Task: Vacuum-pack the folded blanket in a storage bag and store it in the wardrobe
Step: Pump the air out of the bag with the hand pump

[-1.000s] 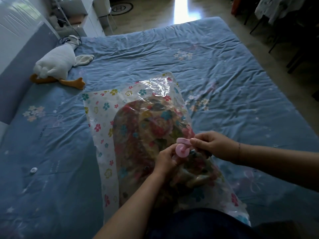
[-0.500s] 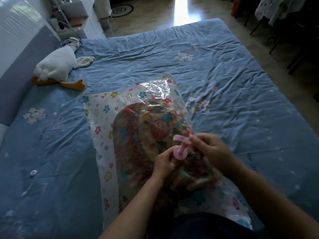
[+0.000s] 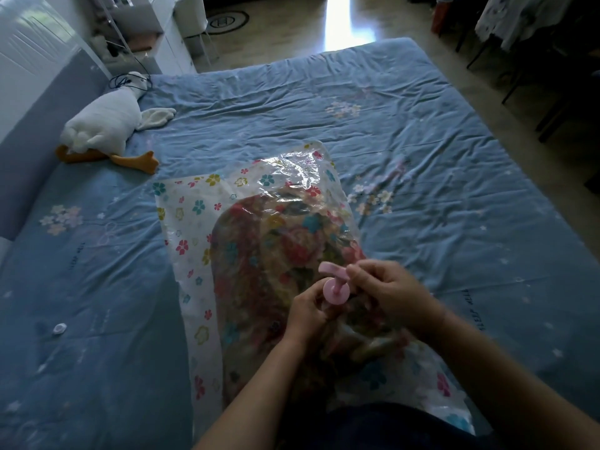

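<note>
A clear storage bag (image 3: pixel 185 228) printed with small flowers lies on the blue bed sheet (image 3: pixel 422 177). Inside it shows the folded floral blanket (image 3: pixel 279 248). On top of the bag, near its right side, sits a round pink valve (image 3: pixel 336 290) with a pink cap (image 3: pixel 331 269) flipped up on a strap. My left hand (image 3: pixel 308 311) grips the bag around the valve from the near left. My right hand (image 3: pixel 386 295) pinches the cap's strap at the valve from the right. The bag's near end is hidden behind my arms and lap.
A white plush goose (image 3: pixel 104 131) with orange feet lies at the bed's far left by the grey headboard (image 3: pixel 35 138). A small white round piece (image 3: pixel 59 328) lies on the sheet to the left. Dark furniture stands on the floor at the far right.
My right arm has swung in towards my body, and the pink cap has lifted a little above the valve. My left hand stays at the valve.
</note>
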A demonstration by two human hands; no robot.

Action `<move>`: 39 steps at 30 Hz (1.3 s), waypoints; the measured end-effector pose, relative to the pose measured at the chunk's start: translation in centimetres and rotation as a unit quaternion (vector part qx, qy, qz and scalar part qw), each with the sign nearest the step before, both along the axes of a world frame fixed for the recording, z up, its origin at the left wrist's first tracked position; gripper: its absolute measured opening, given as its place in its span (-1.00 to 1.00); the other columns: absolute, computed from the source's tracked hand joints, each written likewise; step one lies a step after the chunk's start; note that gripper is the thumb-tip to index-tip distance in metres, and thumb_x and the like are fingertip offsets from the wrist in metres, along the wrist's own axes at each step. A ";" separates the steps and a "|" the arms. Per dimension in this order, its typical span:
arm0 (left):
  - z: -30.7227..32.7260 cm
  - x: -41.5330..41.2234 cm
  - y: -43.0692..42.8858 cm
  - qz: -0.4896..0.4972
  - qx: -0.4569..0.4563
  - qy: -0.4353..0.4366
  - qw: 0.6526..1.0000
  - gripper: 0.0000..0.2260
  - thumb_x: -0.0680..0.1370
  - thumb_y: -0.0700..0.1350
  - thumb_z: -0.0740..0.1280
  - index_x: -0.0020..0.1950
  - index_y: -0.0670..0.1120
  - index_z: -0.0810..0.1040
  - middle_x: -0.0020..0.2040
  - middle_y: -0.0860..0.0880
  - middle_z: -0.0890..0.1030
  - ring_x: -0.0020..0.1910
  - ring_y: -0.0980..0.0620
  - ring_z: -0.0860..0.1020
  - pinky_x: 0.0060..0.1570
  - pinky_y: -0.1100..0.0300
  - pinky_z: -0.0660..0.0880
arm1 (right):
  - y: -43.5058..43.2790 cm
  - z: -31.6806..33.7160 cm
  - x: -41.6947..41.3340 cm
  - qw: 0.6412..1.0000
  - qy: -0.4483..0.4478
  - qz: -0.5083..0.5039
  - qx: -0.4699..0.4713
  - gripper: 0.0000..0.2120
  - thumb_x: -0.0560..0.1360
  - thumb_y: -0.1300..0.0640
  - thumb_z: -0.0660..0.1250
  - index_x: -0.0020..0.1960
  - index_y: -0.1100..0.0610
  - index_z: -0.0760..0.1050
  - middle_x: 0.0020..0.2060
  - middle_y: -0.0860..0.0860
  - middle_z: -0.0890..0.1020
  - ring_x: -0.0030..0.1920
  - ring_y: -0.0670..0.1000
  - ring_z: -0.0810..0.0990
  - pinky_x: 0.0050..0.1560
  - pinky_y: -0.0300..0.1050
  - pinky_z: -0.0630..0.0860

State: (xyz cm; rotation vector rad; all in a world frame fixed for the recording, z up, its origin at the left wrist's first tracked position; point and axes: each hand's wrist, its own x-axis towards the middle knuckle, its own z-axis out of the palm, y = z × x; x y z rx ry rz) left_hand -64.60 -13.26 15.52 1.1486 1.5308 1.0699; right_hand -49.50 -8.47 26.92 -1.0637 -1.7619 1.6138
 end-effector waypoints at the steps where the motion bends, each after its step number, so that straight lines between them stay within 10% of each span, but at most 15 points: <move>1: -0.1 -0.1 0.0 0.000 0.000 -0.001 1.000 -0.67 0.43 -0.11 0.53 0.01 0.30 0.61 -0.03 0.15 0.70 -0.01 0.17 0.65 0.03 0.22 0.58 | -0.1 1.5 0.3 0.996 0.084 0.012 -0.040 -0.60 0.56 0.06 0.22 -0.17 0.43 0.50 -0.47 0.00 0.45 -0.48 -0.12 0.40 -0.44 -0.29 0.35; 4: -0.1 0.0 -0.1 0.006 0.004 -0.004 1.000 -0.62 0.42 -0.14 0.54 -0.01 0.36 0.60 -0.01 0.16 0.70 0.01 0.17 0.65 0.06 0.21 0.57 | 0.0 2.4 1.1 0.974 0.197 0.023 -0.111 -0.65 0.52 0.04 0.24 -0.27 0.30 0.49 -0.50 0.00 0.40 -0.49 -0.07 0.35 -0.48 -0.28 0.33; 7: -0.3 0.2 0.1 -0.002 0.001 0.010 1.000 -0.60 0.41 -0.13 0.54 -0.02 0.39 0.59 -0.05 0.22 0.69 -0.03 0.21 0.64 0.04 0.19 0.57 | 0.3 -1.6 0.6 0.995 0.015 -0.003 -0.094 -0.60 0.54 0.08 0.21 -0.15 0.47 0.44 -0.52 -0.04 0.42 -0.52 -0.13 0.36 -0.49 -0.27 0.32; 11: -0.3 0.2 0.1 -0.012 0.013 0.027 0.999 -0.60 0.41 -0.10 0.52 -0.01 0.42 0.57 -0.06 0.28 0.67 -0.02 0.23 0.64 0.03 0.21 0.57 | -0.1 -4.2 0.3 0.993 -0.116 -0.019 -0.029 -0.72 0.56 0.09 0.26 -0.28 0.16 0.51 -0.59 -0.11 0.49 -0.55 -0.21 0.41 -0.42 -0.18 0.34; 18: -0.1 0.1 0.4 0.010 0.000 -0.015 1.000 -0.55 0.39 -0.19 0.55 -0.04 0.40 0.60 -0.02 0.21 0.69 0.00 0.19 0.64 0.09 0.21 0.57 | 1.1 3.3 1.7 0.978 0.189 0.021 -0.086 -0.69 0.45 -0.12 0.35 -0.28 0.11 0.56 -0.45 0.01 0.49 -0.45 -0.08 0.43 -0.43 -0.30 0.40; 25: -0.2 -0.2 0.5 -0.008 -0.019 0.011 1.000 -0.67 0.41 -0.14 0.54 -0.04 0.28 0.58 -0.12 0.28 0.67 -0.06 0.25 0.63 -0.03 0.26 0.55 | 1.2 -4.0 0.0 0.986 -0.168 0.013 0.005 -0.77 0.54 0.06 0.29 -0.23 0.13 0.57 -0.53 -0.12 0.52 -0.49 -0.23 0.45 -0.34 -0.19 0.40; 32: -0.3 -0.5 0.4 0.004 -0.024 -0.009 1.000 -0.57 0.37 -0.21 0.56 0.02 0.27 0.56 -0.08 0.30 0.67 -0.03 0.29 0.62 0.01 0.37 0.52 | 1.9 3.1 0.0 0.992 0.105 -0.007 -0.074 -0.49 0.43 0.01 0.23 -0.11 0.54 0.41 -0.44 0.16 0.43 -0.49 -0.06 0.37 -0.49 -0.27 0.31; 39: -0.5 0.0 0.3 -0.002 -0.009 0.004 1.000 -0.62 0.41 -0.15 0.54 -0.04 0.36 0.61 -0.06 0.20 0.69 -0.03 0.21 0.64 0.02 0.22 0.57 | 0.4 -3.6 -0.3 0.984 -0.169 -0.017 -0.049 -0.69 0.50 -0.08 0.29 -0.27 0.12 0.57 -0.56 -0.07 0.51 -0.53 -0.17 0.43 -0.42 -0.19 0.38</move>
